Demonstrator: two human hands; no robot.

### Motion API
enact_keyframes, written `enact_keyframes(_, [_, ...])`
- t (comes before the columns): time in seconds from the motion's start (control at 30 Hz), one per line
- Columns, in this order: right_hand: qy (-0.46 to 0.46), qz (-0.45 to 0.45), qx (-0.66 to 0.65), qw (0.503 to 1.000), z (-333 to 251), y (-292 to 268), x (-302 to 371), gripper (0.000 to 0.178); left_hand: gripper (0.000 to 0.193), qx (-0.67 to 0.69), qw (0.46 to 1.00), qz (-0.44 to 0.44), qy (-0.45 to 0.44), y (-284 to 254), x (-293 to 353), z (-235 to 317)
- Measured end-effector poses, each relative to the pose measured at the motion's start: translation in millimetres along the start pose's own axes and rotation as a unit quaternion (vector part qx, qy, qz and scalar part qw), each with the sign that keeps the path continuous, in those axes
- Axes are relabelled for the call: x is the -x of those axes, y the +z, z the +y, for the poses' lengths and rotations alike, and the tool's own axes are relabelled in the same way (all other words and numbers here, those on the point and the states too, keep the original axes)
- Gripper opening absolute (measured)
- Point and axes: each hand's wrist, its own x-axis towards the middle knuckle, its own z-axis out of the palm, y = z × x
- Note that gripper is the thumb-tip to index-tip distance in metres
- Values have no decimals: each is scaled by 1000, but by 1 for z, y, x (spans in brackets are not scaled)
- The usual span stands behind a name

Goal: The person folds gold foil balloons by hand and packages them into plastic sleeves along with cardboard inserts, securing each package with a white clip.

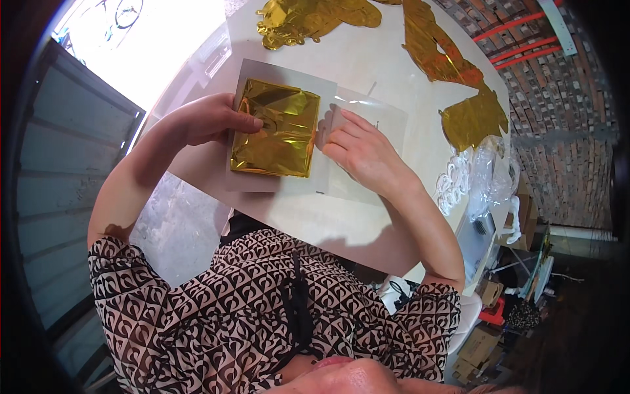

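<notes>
Where the folded gold foil lies: on the grey card, as a shiny, creased rectangle (279,148), with a margin of the card (285,73) showing around it, held above the near part of the pale counter (335,226).
Left hand (213,119): at the left edge of the card, thumb flat on top of the foil, pinching foil and card; its other fingers are mostly hidden.
Right hand (361,148): just right of the card, over a clear plastic sleeve (390,121); index finger extended, the others curled. Whether they pinch the sleeve, I cannot tell.
Far side: flattened gold foil shapes (315,23) on the counter.
Far right: more gold foil pieces (476,118), overlapping in a chain.
Right edge: white looped coils (451,184) beside crumpled clear plastic (484,180).
Beyond, right: a brick wall (558,125).
</notes>
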Motion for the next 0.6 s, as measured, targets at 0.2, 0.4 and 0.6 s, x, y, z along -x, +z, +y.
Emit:
enact_keyframes(0.2, [6,-23,27,999,0,-1,-3,11,34,30,999,-12,-15,0,-4,-1])
enact_keyframes(0.4, [11,-79,159,984,21,3,-11,9,32,12,999,-21,-28,3,-7,2])
enact_keyframes(0.6, [60,-79,171,980,28,2,-15,9,34,9,999,-19,-29,4,-10,2])
